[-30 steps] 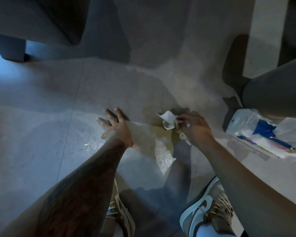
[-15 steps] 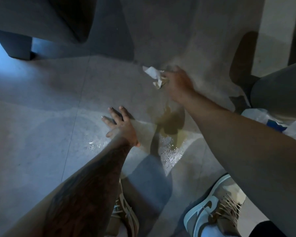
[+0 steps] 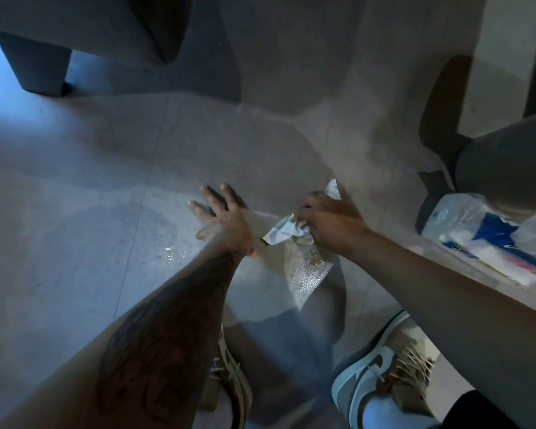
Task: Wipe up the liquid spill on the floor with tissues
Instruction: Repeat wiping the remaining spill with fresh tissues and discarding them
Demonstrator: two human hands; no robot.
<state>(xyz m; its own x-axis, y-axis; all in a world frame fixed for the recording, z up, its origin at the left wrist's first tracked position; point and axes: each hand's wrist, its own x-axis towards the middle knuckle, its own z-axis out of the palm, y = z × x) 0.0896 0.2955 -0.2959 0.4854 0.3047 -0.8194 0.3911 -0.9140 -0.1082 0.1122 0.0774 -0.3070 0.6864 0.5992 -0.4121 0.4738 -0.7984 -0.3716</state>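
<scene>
Step in hand: wiping.
- Right hand (image 3: 331, 224): fingers curled round crumpled tissue wad (image 3: 283, 232), pressed to floor (image 3: 75, 243) at far edge of glistening spill (image 3: 307, 267).
- Left hand (image 3: 220, 218): flat, fingers spread, braced left of spill.
- Tissue pack (image 3: 489, 243): right.

Next, probably: draw wad nearward through wet patch.

Home room; tiled floor (image 3: 75, 212), grey sofa (image 3: 90, 26) corner.
</scene>
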